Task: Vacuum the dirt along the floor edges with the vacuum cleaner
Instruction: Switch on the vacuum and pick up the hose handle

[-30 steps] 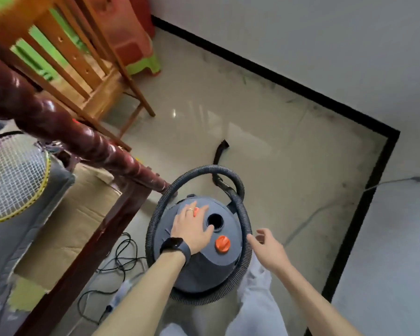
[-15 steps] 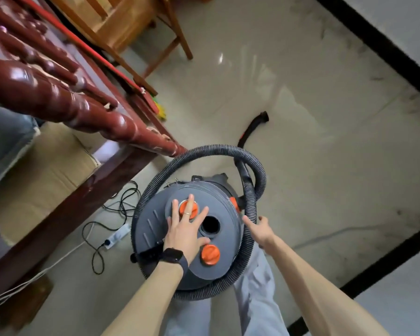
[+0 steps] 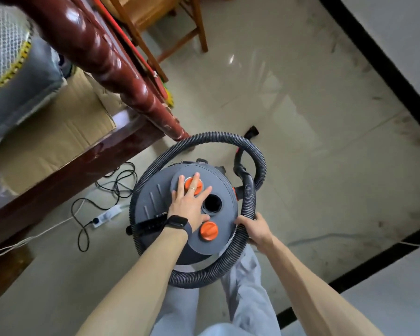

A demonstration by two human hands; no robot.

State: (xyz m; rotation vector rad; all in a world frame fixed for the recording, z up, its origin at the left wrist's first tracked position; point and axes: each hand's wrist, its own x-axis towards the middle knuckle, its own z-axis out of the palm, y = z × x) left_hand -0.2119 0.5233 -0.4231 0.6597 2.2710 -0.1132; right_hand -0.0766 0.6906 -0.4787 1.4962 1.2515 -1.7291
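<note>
Vacuum cleaner (image 3: pixel 153 202): left hand (image 3: pixel 189 207) flat on top, fingers (image 3: pixel 196 179) straight over orange knob (image 3: pixel 187 185). Right hand (image 3: pixel 255 229), free a second ago, now curls round hose (image 3: pixel 250 190); uncoiling likely next.

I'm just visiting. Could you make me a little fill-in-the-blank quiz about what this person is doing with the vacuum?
The left hand lies flat on the vacuum cleaner, fingers over an ____ knob.
The right hand grips the ribbed ____.
The black nozzle lies on the ____.
Missing words: orange; hose; floor.
</note>
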